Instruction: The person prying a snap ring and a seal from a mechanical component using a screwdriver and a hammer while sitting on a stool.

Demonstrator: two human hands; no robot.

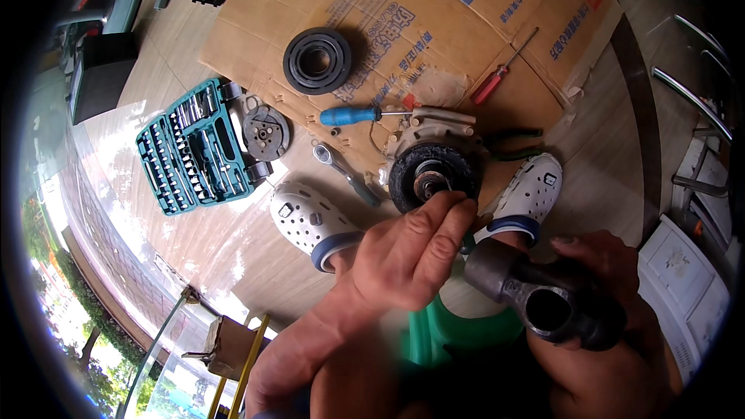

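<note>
A compressor with a black, ribbed front wheel lies on the cardboard between my feet. My left hand is closed around a slim screwdriver-like tool; its thin shank meets the hub at the wheel's middle, and a dark green end shows below my fingers. Most of that tool is hidden. At the right, my right hand is closed on a hammer, whose dark steel head is raised close beside my left hand. The hammer's handle is mostly out of sight beneath the head.
Flattened cardboard carries a black pulley, a blue screwdriver, a red screwdriver and dark pliers. Left lie a ratchet, a round metal plate and a teal socket set. A green stool is beneath me.
</note>
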